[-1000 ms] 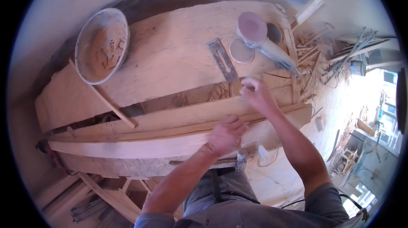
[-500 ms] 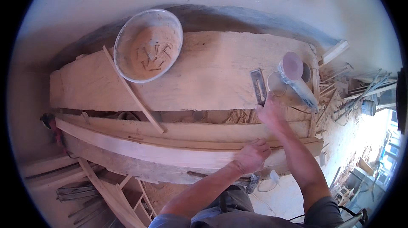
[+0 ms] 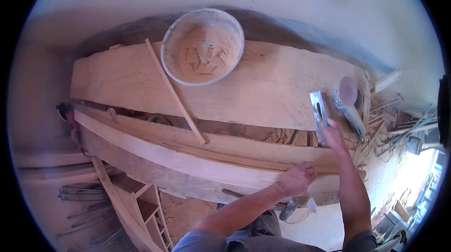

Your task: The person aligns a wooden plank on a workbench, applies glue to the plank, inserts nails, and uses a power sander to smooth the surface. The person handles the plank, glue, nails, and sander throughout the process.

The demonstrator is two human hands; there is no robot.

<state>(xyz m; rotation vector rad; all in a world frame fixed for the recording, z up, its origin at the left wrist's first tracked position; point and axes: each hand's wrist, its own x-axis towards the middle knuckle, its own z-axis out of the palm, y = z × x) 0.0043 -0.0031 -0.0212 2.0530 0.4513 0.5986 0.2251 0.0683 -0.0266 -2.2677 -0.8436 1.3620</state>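
Observation:
My right hand (image 3: 333,134) grips the lower end of a slotted plane iron (image 3: 315,100), a flat metal blade with a long slot, held up over the gap in the workbench. Its upper face shines pale. Lower down, my left hand (image 3: 299,179) rests closed on the long light wooden beam (image 3: 188,165), near its right end. Whatever its curled fingers may hold is hidden. Just right of the blade lies a grey power sander (image 3: 348,91) with a round pinkish disc facing up.
A white basin (image 3: 165,57) holding sawdust and several nails or screws stands on the dusty bench top (image 3: 263,87). A thin wooden strip (image 3: 176,92) lies beside it. A hammer (image 3: 288,209) is below my left forearm; a red power tool (image 3: 74,125) sits at the far left.
My right hand has lifted the plane iron off the bench top and tilted its face to the light. My left hand stays on the beam. The whole view has shifted.

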